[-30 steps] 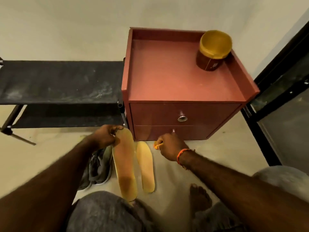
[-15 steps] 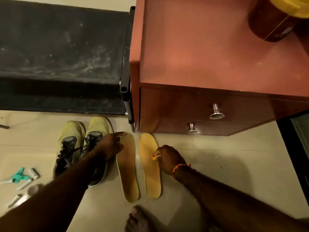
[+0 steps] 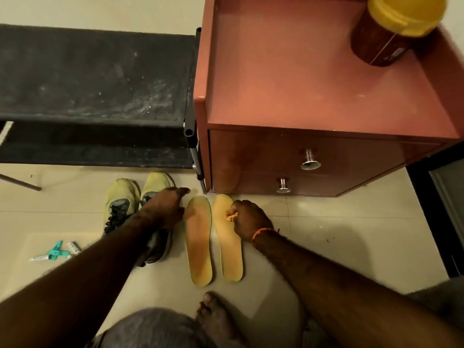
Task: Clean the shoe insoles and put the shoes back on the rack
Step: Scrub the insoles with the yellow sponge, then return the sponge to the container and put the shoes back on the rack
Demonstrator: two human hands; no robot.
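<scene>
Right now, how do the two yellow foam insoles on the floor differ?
The left yellow foam insole has an orange-red tinge and no hand on it; the left hand is beside it. The right yellow foam insole looks plainer yellow, and the right hand pinches a small yellow cloth against it. Both lie flat, parallel.

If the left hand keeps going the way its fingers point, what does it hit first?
Probably the cabinet: the left hand points up-right past the left insole toward its lower corner; depth is unclear.

Yellow insoles [image 3: 200,242], yellow-green shoes [image 3: 130,204] with grey tongues, reddish-brown cabinet [image 3: 313,96], black rack [image 3: 93,79], yellow-lidded brown jar [image 3: 394,28]
</scene>
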